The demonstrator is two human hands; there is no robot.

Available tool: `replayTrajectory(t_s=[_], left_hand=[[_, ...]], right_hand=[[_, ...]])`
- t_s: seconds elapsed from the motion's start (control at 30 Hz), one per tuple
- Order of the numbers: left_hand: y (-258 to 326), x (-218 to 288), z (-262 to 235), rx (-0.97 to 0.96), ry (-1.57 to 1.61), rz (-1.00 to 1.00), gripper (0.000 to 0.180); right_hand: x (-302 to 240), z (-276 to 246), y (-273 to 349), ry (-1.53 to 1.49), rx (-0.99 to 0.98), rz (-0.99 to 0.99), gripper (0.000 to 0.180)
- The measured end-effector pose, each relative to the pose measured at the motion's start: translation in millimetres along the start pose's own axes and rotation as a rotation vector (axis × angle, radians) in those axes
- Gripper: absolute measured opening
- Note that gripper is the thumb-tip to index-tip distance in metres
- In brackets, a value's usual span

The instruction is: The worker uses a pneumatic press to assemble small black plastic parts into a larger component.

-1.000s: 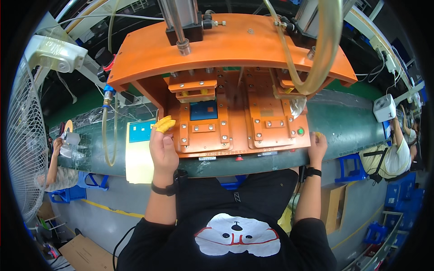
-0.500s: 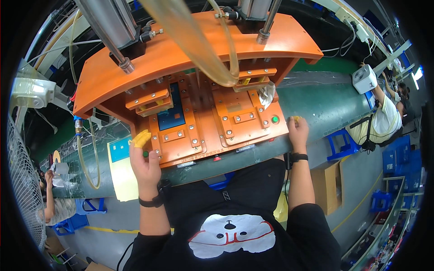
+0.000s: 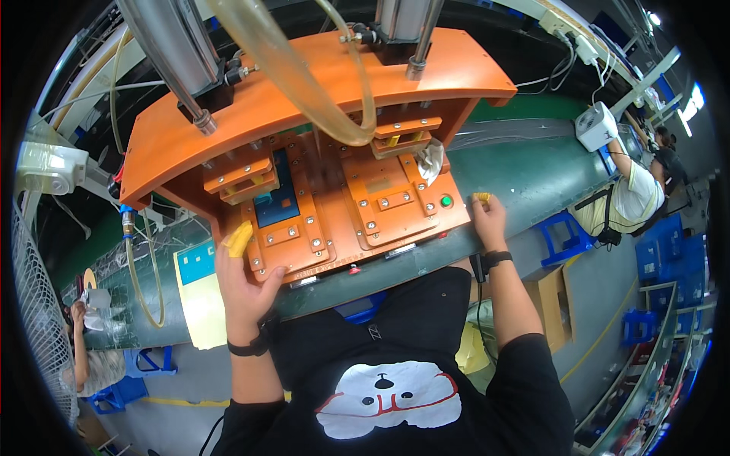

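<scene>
An orange two-station press (image 3: 391, 245) stands on the green bench before me. My left hand (image 3: 245, 292) lies along its front left corner, fingers stretched and thumb apart, holding nothing. Yellow covers (image 3: 238, 239) sit on its fingertips. Beside the front right corner, my right hand (image 3: 490, 223) is loosely curled, with a yellow fingertip cover (image 3: 482, 197) and nothing seen in it. The green button (image 3: 446, 201) is close to that hand, without contact. A dark blue sheet (image 3: 275, 194) lies in the left station, partly under the upper block (image 3: 242, 182).
A crumpled white wad (image 3: 430, 163) rests by the right station. Left of the press are a blue sheet (image 3: 197, 263) and yellow paper (image 3: 204, 311). Clear hoses (image 3: 304, 83) hang in front of the cylinders. Other people sit along the bench (image 3: 525, 178) at both ends.
My left fingers have straightened and the thumb has spread outward; the left green button is now hidden. The right hand stays curled near the corner. The whole view has shifted slightly.
</scene>
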State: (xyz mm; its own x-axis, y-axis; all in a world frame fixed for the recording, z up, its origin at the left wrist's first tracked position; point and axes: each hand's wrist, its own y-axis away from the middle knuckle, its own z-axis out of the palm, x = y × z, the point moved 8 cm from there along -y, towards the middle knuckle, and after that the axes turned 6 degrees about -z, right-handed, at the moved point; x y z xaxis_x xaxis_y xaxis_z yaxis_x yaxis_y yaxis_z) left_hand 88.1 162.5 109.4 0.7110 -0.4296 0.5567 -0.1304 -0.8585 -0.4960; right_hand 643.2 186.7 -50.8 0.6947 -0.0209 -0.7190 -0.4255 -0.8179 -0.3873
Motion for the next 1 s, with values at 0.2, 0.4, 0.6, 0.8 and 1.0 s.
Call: replayTrajectory(t_s=[0.2,0.4,0.6,0.8,1.0], left_hand=[[4,-6,-1,-0.014,0.053,-0.068,0.060],[2,-2,-1,0.014,-0.031,-0.023,0.057],[3,-1,-1,0.026,-0.060,-0.003,0.057],[2,1,-1,-0.006,-0.048,-0.014,0.054],[3,0,0,-0.011,-0.060,-0.019,0.055]], right_hand=[[-80,-30,9,-0.538,0.018,0.036,0.016],[-190,-17,49,-0.164,-0.198,-0.141,0.010],[-211,-16,42,0.075,-0.107,-0.359,0.009],[-214,-12,34,0.208,-0.236,-0.265,0.015],[-224,-7,37,0.363,-0.187,-0.368,0.015]])
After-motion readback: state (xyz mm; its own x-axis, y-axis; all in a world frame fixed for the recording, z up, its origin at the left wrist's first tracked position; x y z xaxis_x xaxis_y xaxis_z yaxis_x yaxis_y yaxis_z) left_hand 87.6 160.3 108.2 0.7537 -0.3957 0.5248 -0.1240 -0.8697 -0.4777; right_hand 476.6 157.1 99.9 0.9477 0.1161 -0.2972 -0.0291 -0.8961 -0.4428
